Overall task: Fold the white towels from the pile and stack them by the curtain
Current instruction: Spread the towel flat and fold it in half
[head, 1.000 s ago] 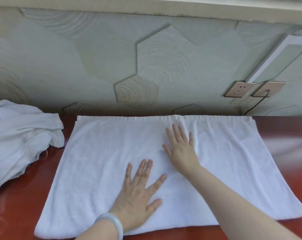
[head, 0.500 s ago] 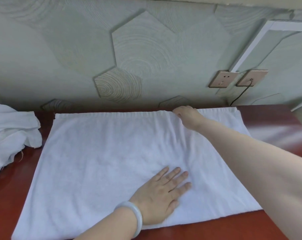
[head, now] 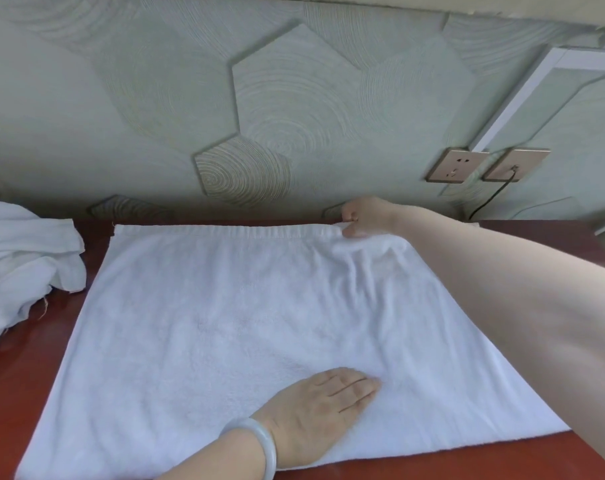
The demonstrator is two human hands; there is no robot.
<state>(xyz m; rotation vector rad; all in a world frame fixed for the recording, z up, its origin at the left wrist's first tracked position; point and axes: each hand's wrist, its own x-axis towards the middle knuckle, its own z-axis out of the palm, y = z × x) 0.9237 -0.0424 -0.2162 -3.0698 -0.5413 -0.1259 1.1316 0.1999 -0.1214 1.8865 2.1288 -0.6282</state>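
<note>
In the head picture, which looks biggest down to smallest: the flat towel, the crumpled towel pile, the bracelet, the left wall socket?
1. Flat towel.
2. Crumpled towel pile, partly cut off by the frame.
3. Bracelet and left wall socket look alike; the bracelet is nearer the camera, so no ranking.

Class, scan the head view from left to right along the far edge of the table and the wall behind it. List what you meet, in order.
In order: pile of towels → spread towel → right hand, pinching that towel's far edge → first wall socket → second wall socket, with a black cable plugged in.
</note>
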